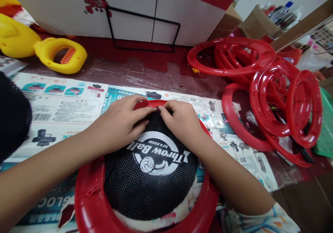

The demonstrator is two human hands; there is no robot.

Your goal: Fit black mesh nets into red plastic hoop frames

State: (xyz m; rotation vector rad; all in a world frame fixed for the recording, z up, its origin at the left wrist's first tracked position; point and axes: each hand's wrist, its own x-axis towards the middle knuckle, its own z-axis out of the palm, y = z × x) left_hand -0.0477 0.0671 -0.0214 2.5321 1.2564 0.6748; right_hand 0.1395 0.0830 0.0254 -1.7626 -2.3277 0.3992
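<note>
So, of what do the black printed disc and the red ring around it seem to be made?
Black disc: matte mesh, probably synthetic fabric, from its regular small holes. Red ring: glossy, likely moulded plastic, given soft highlights and a raised rib.

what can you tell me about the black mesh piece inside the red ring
The black mesh piece looks like thin, finely perforated fabric, with white print reading Throw Ball and FLY & CATCH, plus a ball emblem. It spreads inside the red ring, rounded at the near side, where a gap separates the two. The grips of the left hand and right hand both touch its far tip.
</note>
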